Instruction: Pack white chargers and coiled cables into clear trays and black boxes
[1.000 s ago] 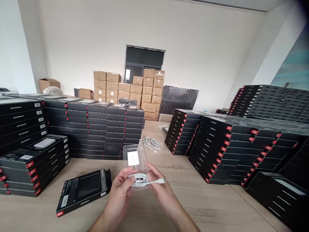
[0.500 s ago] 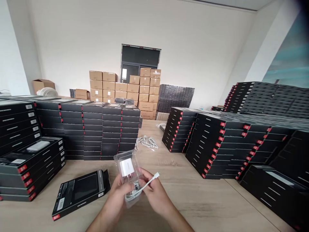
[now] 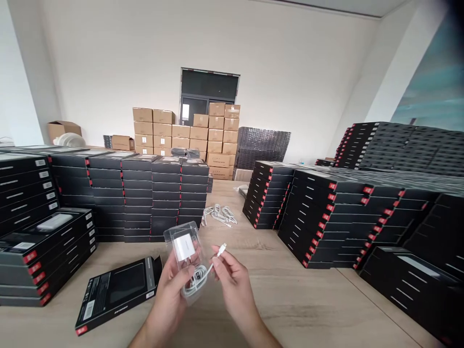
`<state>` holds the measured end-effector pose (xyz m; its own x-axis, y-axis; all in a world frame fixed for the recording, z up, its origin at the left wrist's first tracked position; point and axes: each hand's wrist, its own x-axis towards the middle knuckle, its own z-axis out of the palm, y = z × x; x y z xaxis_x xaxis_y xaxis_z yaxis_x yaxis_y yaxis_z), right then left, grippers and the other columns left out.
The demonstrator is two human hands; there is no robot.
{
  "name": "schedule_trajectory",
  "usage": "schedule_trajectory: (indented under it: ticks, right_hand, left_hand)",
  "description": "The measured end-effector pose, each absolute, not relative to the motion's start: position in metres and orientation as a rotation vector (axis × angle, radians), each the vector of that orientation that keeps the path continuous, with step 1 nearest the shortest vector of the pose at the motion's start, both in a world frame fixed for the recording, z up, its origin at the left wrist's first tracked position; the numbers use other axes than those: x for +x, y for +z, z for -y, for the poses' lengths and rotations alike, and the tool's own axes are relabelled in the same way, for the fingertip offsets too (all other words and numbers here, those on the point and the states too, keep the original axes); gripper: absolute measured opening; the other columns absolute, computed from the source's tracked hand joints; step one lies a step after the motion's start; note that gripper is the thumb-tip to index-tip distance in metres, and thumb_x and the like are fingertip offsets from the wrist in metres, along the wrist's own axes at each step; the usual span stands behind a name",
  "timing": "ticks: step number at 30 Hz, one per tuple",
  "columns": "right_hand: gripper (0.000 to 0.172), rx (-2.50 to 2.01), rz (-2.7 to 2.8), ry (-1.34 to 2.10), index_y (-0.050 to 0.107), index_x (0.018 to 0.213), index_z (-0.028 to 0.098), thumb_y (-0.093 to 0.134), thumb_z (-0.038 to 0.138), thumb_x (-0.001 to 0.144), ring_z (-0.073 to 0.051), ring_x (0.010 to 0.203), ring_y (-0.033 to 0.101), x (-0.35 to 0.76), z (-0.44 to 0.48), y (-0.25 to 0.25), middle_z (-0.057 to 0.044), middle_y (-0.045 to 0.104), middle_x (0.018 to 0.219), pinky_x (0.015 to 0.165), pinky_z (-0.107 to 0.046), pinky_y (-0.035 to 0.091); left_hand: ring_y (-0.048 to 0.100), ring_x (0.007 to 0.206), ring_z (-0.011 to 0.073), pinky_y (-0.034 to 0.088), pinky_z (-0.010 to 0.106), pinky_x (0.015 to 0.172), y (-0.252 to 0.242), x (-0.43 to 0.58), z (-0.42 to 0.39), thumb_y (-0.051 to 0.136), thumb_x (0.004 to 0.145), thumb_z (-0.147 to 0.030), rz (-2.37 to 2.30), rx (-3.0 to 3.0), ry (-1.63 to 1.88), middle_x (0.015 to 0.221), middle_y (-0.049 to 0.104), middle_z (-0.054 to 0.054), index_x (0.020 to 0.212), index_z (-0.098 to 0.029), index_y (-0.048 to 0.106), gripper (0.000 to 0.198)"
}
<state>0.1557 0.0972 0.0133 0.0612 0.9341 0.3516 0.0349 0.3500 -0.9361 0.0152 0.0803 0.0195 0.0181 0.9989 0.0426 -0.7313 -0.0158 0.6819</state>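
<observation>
My left hand (image 3: 173,285) grips a clear plastic tray (image 3: 169,238) from its left side, thumb across the front. A white charger (image 3: 184,246) sits in the tray's upper part. Below it lies a coiled white charging cable (image 3: 195,285). My right hand (image 3: 232,275) pinches the cable's free end between thumb and fingers, just behind the white connector (image 3: 222,249), to the right of the tray. On the table to the left lies a flat black box (image 3: 118,295) with a dark window and its end flap open.
Stacked black boxes with red corners stand on the left (image 3: 152,198) and right (image 3: 308,217) of the wooden table (image 3: 275,309). Several bundled white cables (image 3: 219,215) lie farther back. A white charger (image 3: 54,222) rests on a left stack. Brown cartons (image 3: 188,135) are piled behind.
My right hand has come off the tray and now pinches the cable's end beside it. The tray, in my left hand, has shifted slightly left.
</observation>
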Motion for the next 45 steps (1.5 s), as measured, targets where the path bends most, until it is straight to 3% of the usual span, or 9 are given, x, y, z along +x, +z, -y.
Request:
schedule_trajectory:
  ticks: [5, 9, 13, 17, 25, 32, 37, 42, 45]
  right_hand:
    - [0.037, -1.075, 1.61, 0.336, 0.063, 0.125, 0.021, 0.044, 0.034, 0.095, -0.023, 0.088, 0.066, 0.15, -0.1, 0.003, -0.011, 0.071, 0.098, 0.079, -0.034, 0.052]
    - [0.04, -1.123, 1.678, 0.17, 0.055, 0.133, 0.021, 0.039, 0.028, 0.097, -0.025, 0.105, 0.065, 0.15, -0.109, -0.002, -0.014, 0.068, 0.118, 0.089, -0.037, 0.052]
    - [0.039, -1.165, 1.776, 0.101, 0.06, 0.127, 0.021, 0.037, 0.026, 0.097, -0.023, 0.088, 0.069, 0.147, -0.113, 0.002, -0.011, 0.073, 0.101, 0.076, -0.032, 0.053]
    - [0.032, -1.276, 1.852, -0.013, 0.071, 0.104, 0.021, 0.041, 0.022, 0.094, -0.018, 0.065, 0.065, 0.148, -0.113, 0.009, -0.007, 0.07, 0.076, 0.063, -0.026, 0.046]
    - [0.028, -1.247, 2.035, -0.269, 0.072, 0.082, 0.021, 0.046, 0.012, 0.089, -0.015, 0.056, 0.054, 0.152, -0.111, 0.016, -0.002, 0.06, 0.063, 0.056, -0.025, 0.035]
    - [0.028, -1.339, 2.207, -0.344, 0.07, 0.079, 0.023, 0.046, 0.012, 0.088, -0.017, 0.058, 0.06, 0.15, -0.107, 0.025, -0.004, 0.066, 0.066, 0.054, -0.026, 0.034]
    - [0.031, -1.398, 2.221, -0.153, 0.07, 0.074, 0.023, 0.044, 0.011, 0.087, -0.017, 0.058, 0.062, 0.151, -0.105, 0.029, -0.004, 0.068, 0.067, 0.054, -0.025, 0.037]
    - [0.036, -1.339, 2.111, -0.007, 0.072, 0.103, 0.021, 0.038, 0.018, 0.092, -0.019, 0.064, 0.066, 0.155, -0.103, 0.028, -0.007, 0.072, 0.076, 0.06, -0.026, 0.044]
    - [0.036, -1.306, 2.057, 0.061, 0.073, 0.107, 0.019, 0.04, 0.021, 0.092, -0.021, 0.065, 0.067, 0.156, -0.103, 0.026, -0.009, 0.074, 0.079, 0.061, -0.028, 0.047]
  left_hand:
    - [0.063, 0.11, 0.0269, 0.05, 0.034, 0.09, 0.017, 0.028, -0.075, 0.076, 0.066, -0.023, -0.482, 0.625, 1.449, 0.116, 0.071, 0.007, 0.116, -0.025, 0.065, 0.051]
    - [0.064, 0.107, 0.0273, 0.05, 0.036, 0.09, 0.013, 0.031, -0.073, 0.078, 0.064, -0.021, -0.494, 0.619, 1.457, 0.11, 0.072, 0.007, 0.115, -0.024, 0.065, 0.053]
    - [0.064, 0.106, 0.0294, 0.049, 0.039, 0.09, 0.01, 0.035, -0.074, 0.08, 0.062, -0.021, -0.486, 0.609, 1.458, 0.106, 0.073, 0.009, 0.111, -0.022, 0.067, 0.051]
    - [0.065, 0.104, 0.0285, 0.049, 0.037, 0.089, 0.01, 0.037, -0.075, 0.08, 0.062, -0.022, -0.463, 0.618, 1.459, 0.103, 0.073, 0.008, 0.108, -0.022, 0.068, 0.047]
    - [0.066, 0.098, 0.027, 0.049, 0.035, 0.085, 0.011, 0.03, -0.074, 0.076, 0.066, -0.018, -0.418, 0.624, 1.417, 0.101, 0.073, 0.007, 0.117, -0.022, 0.063, 0.053]
    - [0.066, 0.099, 0.0249, 0.049, 0.034, 0.086, 0.005, 0.022, -0.076, 0.065, 0.066, -0.007, -0.396, 0.595, 1.322, 0.103, 0.073, 0.006, 0.121, -0.024, 0.06, 0.058]
    - [0.067, 0.098, 0.0259, 0.05, 0.035, 0.085, 0.006, 0.02, -0.076, 0.064, 0.061, -0.005, -0.421, 0.56, 1.313, 0.101, 0.073, 0.006, 0.117, -0.022, 0.063, 0.058]
    - [0.067, 0.098, 0.0264, 0.049, 0.036, 0.086, 0.009, 0.022, -0.075, 0.064, 0.061, -0.005, -0.344, 0.547, 1.302, 0.101, 0.073, 0.005, 0.119, -0.024, 0.063, 0.061]
    - [0.067, 0.099, 0.0257, 0.049, 0.036, 0.087, 0.007, 0.024, -0.074, 0.064, 0.063, -0.006, -0.315, 0.562, 1.309, 0.103, 0.073, 0.005, 0.12, -0.025, 0.062, 0.061]
